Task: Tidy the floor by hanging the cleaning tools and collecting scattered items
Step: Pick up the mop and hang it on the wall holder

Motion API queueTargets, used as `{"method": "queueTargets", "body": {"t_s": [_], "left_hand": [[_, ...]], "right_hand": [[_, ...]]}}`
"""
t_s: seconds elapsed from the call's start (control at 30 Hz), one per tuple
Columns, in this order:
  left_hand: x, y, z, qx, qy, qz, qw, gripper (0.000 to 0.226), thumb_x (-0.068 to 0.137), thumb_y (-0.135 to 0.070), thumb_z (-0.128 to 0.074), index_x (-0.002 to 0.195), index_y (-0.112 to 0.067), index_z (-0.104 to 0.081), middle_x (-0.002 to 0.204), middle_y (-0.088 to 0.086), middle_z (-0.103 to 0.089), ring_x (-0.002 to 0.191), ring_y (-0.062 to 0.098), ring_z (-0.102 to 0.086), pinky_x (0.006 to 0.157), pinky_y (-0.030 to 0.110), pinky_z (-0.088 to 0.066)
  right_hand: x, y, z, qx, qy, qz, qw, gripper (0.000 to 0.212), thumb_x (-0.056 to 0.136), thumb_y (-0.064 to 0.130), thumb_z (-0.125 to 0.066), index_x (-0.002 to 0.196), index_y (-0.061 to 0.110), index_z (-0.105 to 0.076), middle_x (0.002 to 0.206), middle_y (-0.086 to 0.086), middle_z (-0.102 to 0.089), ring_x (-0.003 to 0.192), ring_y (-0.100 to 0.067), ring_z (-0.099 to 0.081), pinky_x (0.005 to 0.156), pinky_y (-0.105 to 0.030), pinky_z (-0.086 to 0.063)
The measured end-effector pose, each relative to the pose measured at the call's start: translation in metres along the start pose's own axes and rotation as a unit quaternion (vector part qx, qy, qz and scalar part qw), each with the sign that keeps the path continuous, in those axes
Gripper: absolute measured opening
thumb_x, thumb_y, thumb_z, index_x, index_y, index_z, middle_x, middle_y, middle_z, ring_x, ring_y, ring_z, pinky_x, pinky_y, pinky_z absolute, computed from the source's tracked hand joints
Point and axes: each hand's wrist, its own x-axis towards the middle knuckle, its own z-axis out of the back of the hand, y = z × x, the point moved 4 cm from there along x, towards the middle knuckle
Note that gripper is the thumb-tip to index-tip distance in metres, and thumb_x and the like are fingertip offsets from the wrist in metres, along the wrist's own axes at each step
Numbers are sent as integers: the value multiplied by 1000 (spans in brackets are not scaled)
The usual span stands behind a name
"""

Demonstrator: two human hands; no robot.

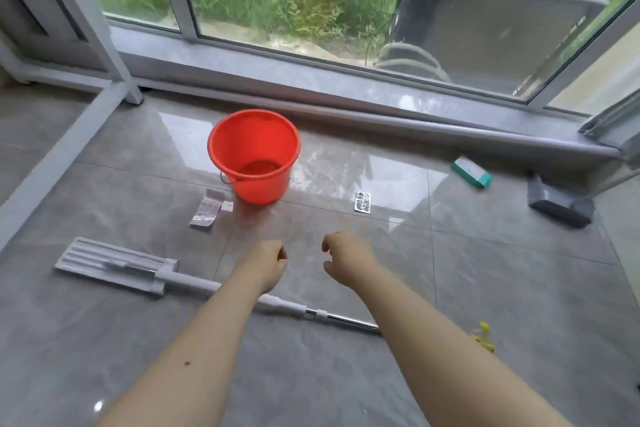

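Here, hands: a person is reaching both bare arms forward over a glossy grey tiled floor (485, 288), beside a low window sill (311, 80).
Left hand: the left hand (266, 262) is hovering above the tiles with its fingers (281, 253) curling loosely inward, gripping nothing.
Right hand: the right hand (346, 258) is hanging just beside it, fingers half bent and apart, also holding nothing.
Mop: a white flat mop (114, 265) is lying on the floor to the left, its pole (294, 308) running rightward under both forearms.
Bucket: a red bucket (254, 156) is standing upright beyond the hands, near the sill.
Scattered items: a pale pink packet (206, 210) is lying just left of the bucket's base; a foil blister pack (362, 202) is lying to its right; a green and white box (471, 172) is resting farther right, close to the sill.
Right edge: a grey dustpan-like tool (559, 204) is sitting on the tiles with its handle leaning up out of view.
Near foreground: a small yellow item (484, 336) is peeking out beside the right forearm; what it is cannot be told.
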Motion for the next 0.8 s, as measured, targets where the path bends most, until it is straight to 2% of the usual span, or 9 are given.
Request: {"method": "queueTargets", "body": {"t_s": [0.3,0.47,0.63,0.8], "left_hand": [[90,90,-153,55,11,-12,998,19,92,-23,-55,105,-11,-63,115,10,-66,108,28,-60,90,32,-48],[136,134,-242,94,32,-20,995,24,92,-24,-52,113,-14,-59,121,9,-63,113,28,-58,94,33,-46],[170,164,-299,155,44,-45,986,31,93,-24,-51,122,-16,-53,131,6,-57,122,26,-52,98,32,-42],[183,179,-331,220,38,-81,971,43,92,-24,-52,134,-17,-45,139,5,-45,132,25,-40,106,36,-38]], "right_hand": [[77,-70,-182,10,45,-38,998,36,89,13,-51,125,18,-52,131,-5,-54,121,-25,-52,95,-31,-43],[114,-105,-279,6,63,-48,997,40,87,17,-56,127,17,-51,132,-6,-54,121,-26,-53,95,-34,-44],[135,-137,-344,-11,60,-74,995,40,87,16,-58,127,13,-52,132,-9,-53,121,-29,-53,97,-35,-44],[146,-149,-378,-23,43,-87,995,45,90,16,-56,133,13,-45,135,-8,-46,124,-29,-50,99,-37,-42]]}}
